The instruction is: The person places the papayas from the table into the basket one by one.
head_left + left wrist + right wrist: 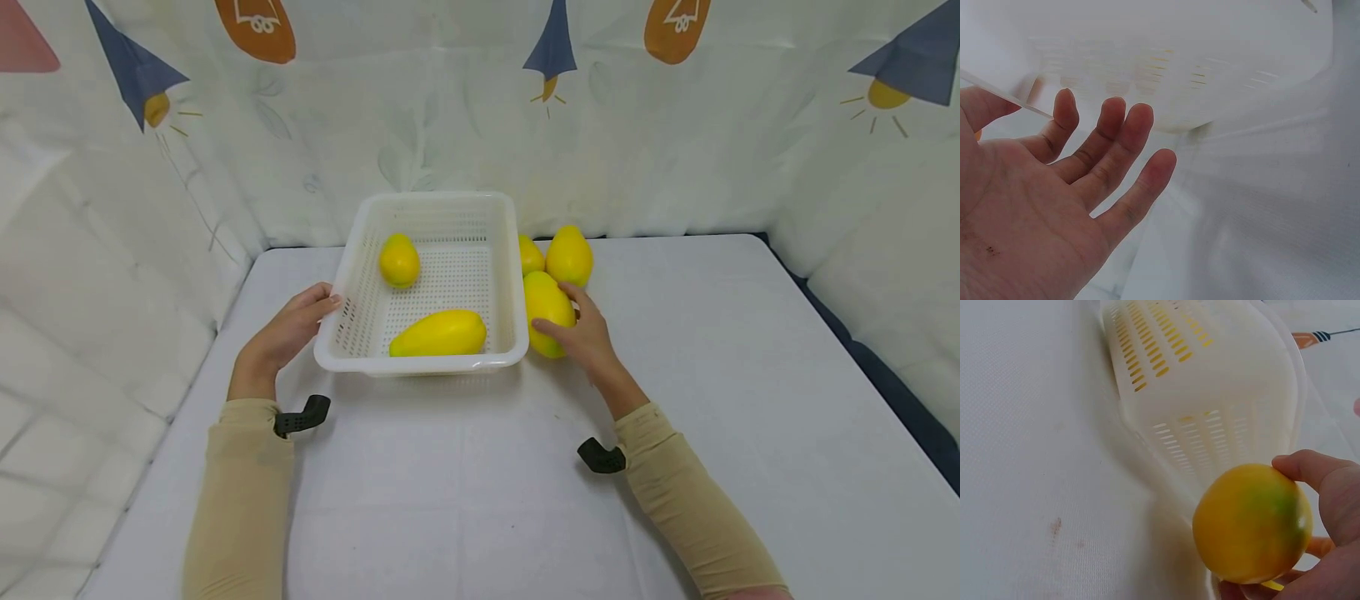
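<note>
A white plastic basket (pixel 427 364) with slotted walls stands on the table, one yellow mango (pixel 400 261) at its back left and a longer one (pixel 438 333) along its front. My left hand (pixel 292 325) pinches the basket's left rim between thumb and forefinger; in the left wrist view the other fingers (pixel 1138 122) spread below the rim. Just outside the right wall, my right hand (pixel 588 333) grips a yellow mango (pixel 546 304), its thumb and fingers on opposite sides. The right wrist view shows this mango (pixel 1250 522) with a greenish patch, close to the basket wall.
Behind the gripped mango are two more yellow mangoes, one upright (pixel 570 256) and one partly hidden by the basket (pixel 531 256). A white cloth covers the table (pixel 465 483). Printed white curtains (pixel 450 125) hang behind and at both sides.
</note>
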Motion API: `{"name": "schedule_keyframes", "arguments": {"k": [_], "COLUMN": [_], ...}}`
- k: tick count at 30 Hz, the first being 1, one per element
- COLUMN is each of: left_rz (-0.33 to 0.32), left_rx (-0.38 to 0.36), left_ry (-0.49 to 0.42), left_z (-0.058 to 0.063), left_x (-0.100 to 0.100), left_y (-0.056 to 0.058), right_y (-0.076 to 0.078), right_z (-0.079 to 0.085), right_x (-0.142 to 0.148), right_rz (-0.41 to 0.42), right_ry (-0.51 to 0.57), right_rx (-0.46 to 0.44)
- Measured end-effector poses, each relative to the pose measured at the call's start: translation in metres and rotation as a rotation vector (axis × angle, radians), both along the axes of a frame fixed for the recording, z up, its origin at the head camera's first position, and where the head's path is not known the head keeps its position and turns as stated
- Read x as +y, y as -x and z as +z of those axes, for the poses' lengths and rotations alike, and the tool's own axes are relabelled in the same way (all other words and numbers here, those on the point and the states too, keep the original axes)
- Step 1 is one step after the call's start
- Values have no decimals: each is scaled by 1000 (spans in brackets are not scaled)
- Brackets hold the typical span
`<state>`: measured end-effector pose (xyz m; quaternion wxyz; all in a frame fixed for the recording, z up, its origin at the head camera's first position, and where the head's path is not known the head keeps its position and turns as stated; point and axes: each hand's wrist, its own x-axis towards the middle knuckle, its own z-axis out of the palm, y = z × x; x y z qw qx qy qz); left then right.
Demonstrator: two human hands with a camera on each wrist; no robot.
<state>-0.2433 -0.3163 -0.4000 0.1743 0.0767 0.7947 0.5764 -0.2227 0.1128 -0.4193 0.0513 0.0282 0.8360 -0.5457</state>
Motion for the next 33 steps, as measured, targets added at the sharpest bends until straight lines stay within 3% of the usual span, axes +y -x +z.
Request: {"name": "schedule_keyframes", "arguments": {"k": [33], "left_rz": [-10], "left_rx": [8], "left_ry": [12], "left_z": [-3], "left_x": [-2], "left_y": [2], "right_y": [0], "right_z": [8], "right_x": [7], "right_rz": [-31], "right_ry": [14], "right_rx": [67]}}
